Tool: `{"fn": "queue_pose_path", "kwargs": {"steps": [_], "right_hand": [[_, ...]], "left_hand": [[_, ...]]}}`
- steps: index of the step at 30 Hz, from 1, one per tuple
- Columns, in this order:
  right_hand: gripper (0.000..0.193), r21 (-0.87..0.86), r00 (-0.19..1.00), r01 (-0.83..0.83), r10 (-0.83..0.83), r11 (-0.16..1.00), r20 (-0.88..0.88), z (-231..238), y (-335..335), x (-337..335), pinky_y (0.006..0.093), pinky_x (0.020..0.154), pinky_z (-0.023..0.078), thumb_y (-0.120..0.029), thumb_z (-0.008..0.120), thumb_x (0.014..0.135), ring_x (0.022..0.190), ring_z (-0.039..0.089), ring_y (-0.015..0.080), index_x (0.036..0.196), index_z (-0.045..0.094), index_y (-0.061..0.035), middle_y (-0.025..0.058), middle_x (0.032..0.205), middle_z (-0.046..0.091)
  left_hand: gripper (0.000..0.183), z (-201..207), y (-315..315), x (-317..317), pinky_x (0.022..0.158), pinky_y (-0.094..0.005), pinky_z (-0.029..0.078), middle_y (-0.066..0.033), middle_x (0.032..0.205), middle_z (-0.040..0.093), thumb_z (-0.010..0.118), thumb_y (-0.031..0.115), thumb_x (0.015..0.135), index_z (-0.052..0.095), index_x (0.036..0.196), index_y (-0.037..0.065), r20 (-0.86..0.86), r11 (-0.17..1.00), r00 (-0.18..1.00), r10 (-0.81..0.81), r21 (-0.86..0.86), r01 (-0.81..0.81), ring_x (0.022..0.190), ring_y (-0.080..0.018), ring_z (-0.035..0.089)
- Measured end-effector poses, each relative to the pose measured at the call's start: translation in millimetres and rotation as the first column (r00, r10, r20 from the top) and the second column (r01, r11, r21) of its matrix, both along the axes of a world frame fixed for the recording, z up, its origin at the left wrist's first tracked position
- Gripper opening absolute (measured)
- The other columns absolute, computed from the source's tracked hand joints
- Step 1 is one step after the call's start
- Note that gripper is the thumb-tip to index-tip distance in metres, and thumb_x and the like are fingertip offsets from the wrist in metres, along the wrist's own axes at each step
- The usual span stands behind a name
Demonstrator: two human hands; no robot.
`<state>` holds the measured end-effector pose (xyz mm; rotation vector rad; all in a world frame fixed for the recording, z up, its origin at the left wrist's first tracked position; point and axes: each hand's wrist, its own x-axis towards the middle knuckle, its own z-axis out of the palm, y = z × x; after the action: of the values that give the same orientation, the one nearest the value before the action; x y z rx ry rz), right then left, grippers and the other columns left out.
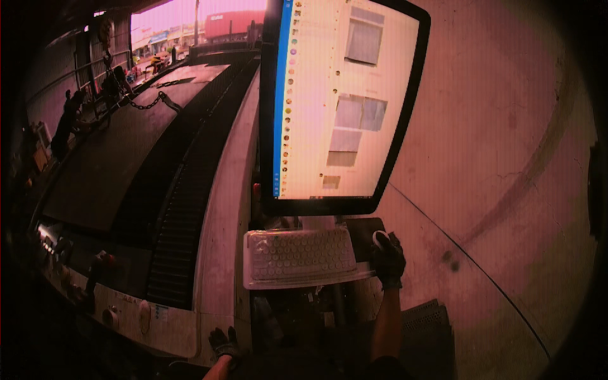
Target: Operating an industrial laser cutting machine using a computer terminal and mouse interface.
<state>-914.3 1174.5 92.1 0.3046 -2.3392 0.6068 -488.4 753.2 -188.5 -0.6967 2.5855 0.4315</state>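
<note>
My right hand (389, 262), in a dark glove, is closed over a pale computer mouse (379, 239) on a dark pad (363, 235). Just left of it lies a white keyboard (301, 252) under a clear plastic cover. Above the keyboard stands a large lit monitor (342, 101) with a black frame, showing a column of small round icons and several grey pictures. Low in the view, my gloved left hand (224, 344) has its fingers spread at the pale edge (215, 320) of the long machine and holds nothing.
Along the left runs a machine bed with a dark flat sheet (104, 183) and a ribbed strip (177, 228). A chain with a clamp (168, 101) hangs over the sheet. Another person (68, 123) stands at the far left. A cable (468, 253) crosses the floor at right.
</note>
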Motion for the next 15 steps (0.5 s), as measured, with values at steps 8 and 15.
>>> {"fn": "queue_pose_path", "kwargs": {"steps": [8,15], "right_hand": [[0.055,0.006,0.999,0.024,-0.025,1.000,0.022,3.7,-2.1,3.8,0.0462,0.091,0.058,-0.029,0.084,0.075,0.117,0.066,0.0401,0.127,0.066,-0.0394,0.0206,0.134,0.065],[0.053,-0.037,1.000,-0.013,0.012,0.999,-0.018,3.8,-2.4,3.4,0.0445,0.091,0.058,-0.026,0.084,0.075,0.115,0.067,0.0401,0.124,0.069,-0.0369,0.0207,0.132,0.066]], "left_hand": [[0.136,-107.0,-36.2,-0.4,0.113,-0.0765,-0.001,-0.0445,0.160,-0.004,0.059,0.091,0.064,0.003,0.165,0.018,-0.009,0.990,0.993,0.115,-0.076,-0.115,0.147,-0.0652,-0.005],[0.137,-74.9,-16.9,-0.4,0.115,-0.0747,0.001,-0.0432,0.161,0.004,0.061,0.091,0.063,0.004,0.165,0.018,-0.019,0.980,0.982,0.190,-0.064,-0.191,0.148,-0.0631,0.001]]}}
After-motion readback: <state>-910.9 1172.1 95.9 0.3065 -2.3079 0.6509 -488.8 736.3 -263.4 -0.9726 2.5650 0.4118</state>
